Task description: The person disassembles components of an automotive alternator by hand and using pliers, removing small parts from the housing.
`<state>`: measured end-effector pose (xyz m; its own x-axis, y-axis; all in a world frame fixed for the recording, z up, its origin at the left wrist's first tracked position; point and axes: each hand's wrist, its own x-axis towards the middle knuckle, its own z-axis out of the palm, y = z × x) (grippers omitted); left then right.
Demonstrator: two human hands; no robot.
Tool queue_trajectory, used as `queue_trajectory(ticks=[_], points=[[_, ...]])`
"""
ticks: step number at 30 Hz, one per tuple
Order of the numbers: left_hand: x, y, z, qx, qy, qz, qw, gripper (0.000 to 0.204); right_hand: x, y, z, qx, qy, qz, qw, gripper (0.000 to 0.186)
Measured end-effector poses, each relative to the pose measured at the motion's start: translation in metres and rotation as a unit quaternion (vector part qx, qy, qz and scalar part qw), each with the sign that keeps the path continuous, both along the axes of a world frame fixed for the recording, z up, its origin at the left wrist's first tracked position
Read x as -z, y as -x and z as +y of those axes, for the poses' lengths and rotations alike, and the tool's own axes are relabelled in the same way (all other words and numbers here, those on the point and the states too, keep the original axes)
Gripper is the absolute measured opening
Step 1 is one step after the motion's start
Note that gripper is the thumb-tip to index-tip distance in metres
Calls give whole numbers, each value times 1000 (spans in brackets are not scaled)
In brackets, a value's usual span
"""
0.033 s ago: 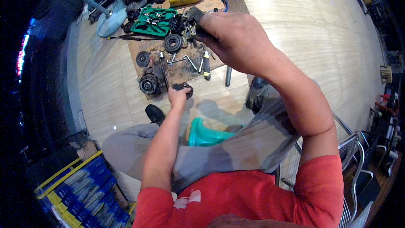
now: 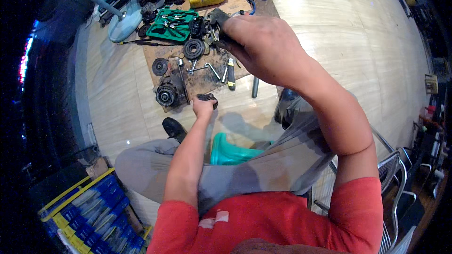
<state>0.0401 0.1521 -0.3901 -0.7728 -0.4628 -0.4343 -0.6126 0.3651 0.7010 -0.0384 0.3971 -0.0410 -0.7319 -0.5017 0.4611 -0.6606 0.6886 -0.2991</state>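
My left hand (image 2: 203,107) is closed around a small dark, round, ridged part (image 2: 208,99), just off the front edge of the cardboard. Its exact kind is hard to make out. Raised higher and nearer the camera, my right hand (image 2: 266,42) grips a dark, flat, grimy piece (image 2: 218,18) whose end sticks out past the fingers; the rest is hidden in the palm. Left of my left hand lies a dirty cylindrical motor-like unit (image 2: 167,93) with a toothed end. A black pulley-like ring (image 2: 194,49) and a smaller dark disc (image 2: 160,66) lie beyond it.
Greasy cardboard (image 2: 150,54) bears a long-handled socket tool (image 2: 183,77), a bent wrench (image 2: 213,70) and a yellow-black utility knife (image 2: 231,75). Behind are a green tool case (image 2: 151,32) and a cut yellow container (image 2: 207,1). A metal tube (image 2: 255,87) lies right; a green stool (image 2: 230,153) is below.
My left hand has shifted slightly right, and the round part in it has tilted. My right hand has moved slightly, still gripping the dark piece.
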Motion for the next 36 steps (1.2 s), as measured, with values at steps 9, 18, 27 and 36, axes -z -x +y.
queue_trajectory(ticks=[9, 18, 27, 36], points=[[98, 59, -30, 19, 31, 58, 998, 76, 11, 9, 23, 14, -5, -74, 997, 10], [92, 104, -20, 83, 180, -10, 980, 65, 34, 17, 23, -3, -22, -137, 990, 13], [-24, 76, 96, 224, 93, 102, 965, 58, 29, 10, 15, 20, -43, -127, 991, 15], [-261, 101, 91, 539, -58, 147, 827, 46, 37, 13, 11, 84, 32, -134, 987, 18]])
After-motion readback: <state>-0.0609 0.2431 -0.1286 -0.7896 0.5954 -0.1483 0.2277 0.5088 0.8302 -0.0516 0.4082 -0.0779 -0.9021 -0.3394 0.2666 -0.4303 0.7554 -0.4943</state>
